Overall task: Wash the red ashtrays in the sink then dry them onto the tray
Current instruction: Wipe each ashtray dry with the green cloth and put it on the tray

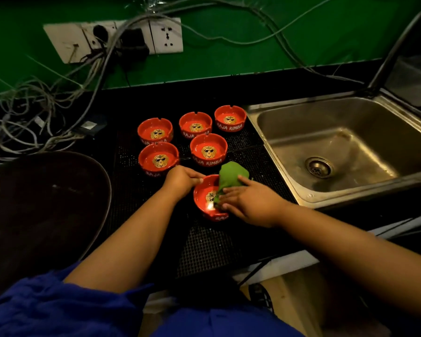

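A red ashtray (206, 200) with a gold lion print sits tilted on the black mesh mat (204, 246). My left hand (181, 180) grips its far left rim. My right hand (249, 203) presses a green cloth (230, 177) into the ashtray's bowl. Several more red ashtrays stand upright on the mat behind it, among them the nearest one (208, 149), one to its left (159, 158) and one at the back right (230, 117). The steel sink (289, 144) lies to the right, with a drain (318, 167). A dark round tray (46, 205) lies at the left.
A tangle of grey cables (34, 117) lies on the counter at the back left, below a wall socket strip (112, 38) on the green wall. The counter's front edge (272, 266) runs under my right arm.
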### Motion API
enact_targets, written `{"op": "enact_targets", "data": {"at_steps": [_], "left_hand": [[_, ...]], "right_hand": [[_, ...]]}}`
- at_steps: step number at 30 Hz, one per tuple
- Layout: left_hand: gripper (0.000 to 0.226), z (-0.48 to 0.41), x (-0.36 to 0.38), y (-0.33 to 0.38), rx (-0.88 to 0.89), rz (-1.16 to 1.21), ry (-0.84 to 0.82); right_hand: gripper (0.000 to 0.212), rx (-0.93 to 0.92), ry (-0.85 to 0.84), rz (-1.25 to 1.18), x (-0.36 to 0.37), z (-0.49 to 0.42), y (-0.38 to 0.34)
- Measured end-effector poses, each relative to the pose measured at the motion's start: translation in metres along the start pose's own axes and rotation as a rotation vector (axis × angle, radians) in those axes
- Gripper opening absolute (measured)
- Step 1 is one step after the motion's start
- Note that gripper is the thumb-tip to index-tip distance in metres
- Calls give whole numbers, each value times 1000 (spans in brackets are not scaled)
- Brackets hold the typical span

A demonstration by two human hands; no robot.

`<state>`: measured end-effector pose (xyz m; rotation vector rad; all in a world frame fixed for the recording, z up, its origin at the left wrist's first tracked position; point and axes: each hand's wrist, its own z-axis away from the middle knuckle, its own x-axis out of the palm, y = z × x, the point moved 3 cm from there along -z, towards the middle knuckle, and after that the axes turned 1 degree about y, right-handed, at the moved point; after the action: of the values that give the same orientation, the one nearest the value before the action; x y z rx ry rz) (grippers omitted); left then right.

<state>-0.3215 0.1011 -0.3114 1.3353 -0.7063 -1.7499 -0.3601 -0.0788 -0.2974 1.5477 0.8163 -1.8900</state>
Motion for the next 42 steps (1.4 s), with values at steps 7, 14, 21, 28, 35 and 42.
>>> {"op": "enact_targets", "data": {"at_steps": [7, 14, 21, 28, 35, 42], "left_hand": [[22, 0, 3, -6, -93, 108, -11], [17, 4, 12, -4, -123, 69, 179], [19, 5, 13, -6, -167, 116, 176], [20, 8, 12, -4, -190, 111, 192], [26, 11, 12, 1, -158, 126, 189], [25, 17, 13, 8, -190, 147, 219]], "right_hand": [[49, -61, -163, 215, 2, -32, 10], [36, 36, -49, 253, -7, -11, -32], [43, -19, -134, -382, 4, -23, -23], [52, -60, -99, 111, 9, -9, 16], [61, -131, -129, -233, 19, -28, -11], [32, -174, 52, -414, -6, -3, 26]]}}
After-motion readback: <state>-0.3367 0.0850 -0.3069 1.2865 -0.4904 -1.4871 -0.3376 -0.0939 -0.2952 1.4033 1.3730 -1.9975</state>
